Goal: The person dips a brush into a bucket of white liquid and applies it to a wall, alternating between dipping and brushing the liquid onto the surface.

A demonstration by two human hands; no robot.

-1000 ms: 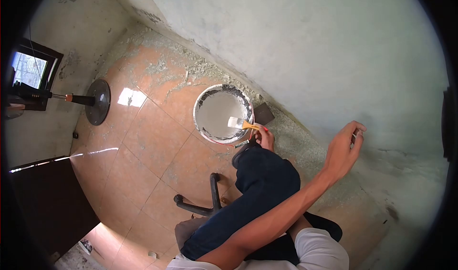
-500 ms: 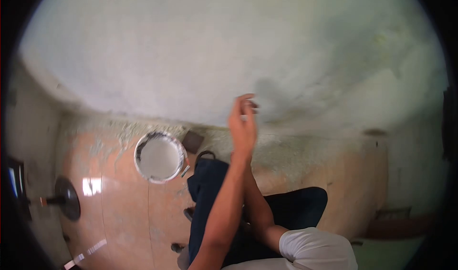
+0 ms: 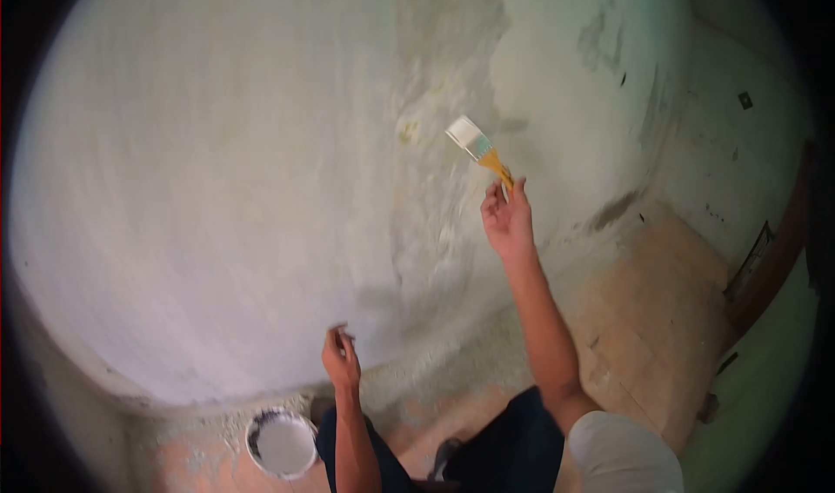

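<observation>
My right hand (image 3: pixel 509 219) is raised in front of the wall, its fingers closed around the yellow handle of a flat paintbrush (image 3: pixel 474 140). The brush points up and left, and its bristles are covered in white. Behind it runs a rough, patchy strip of the wall (image 3: pixel 430 180). Lower and to the left, my left hand (image 3: pixel 342 358) hangs near the wall with its fingers loosely curled, thumb apart and nothing visible in it. Below that hand, a bucket (image 3: pixel 283 445) of white paint stands on the floor, its inner rim smeared dark.
The tiled floor (image 3: pixel 639 319) is spattered along the foot of the wall. At far right, a reddish-brown curved piece (image 3: pixel 774 258) stands near the side wall (image 3: pixel 722 145). My knees in dark trousers (image 3: pixel 513 445) are close to the bucket.
My view has swung right and up, so the bucket sits lower. My right hand, earlier hidden behind the left forearm, now holds the paintbrush up at the wall. Both arms have spread apart.
</observation>
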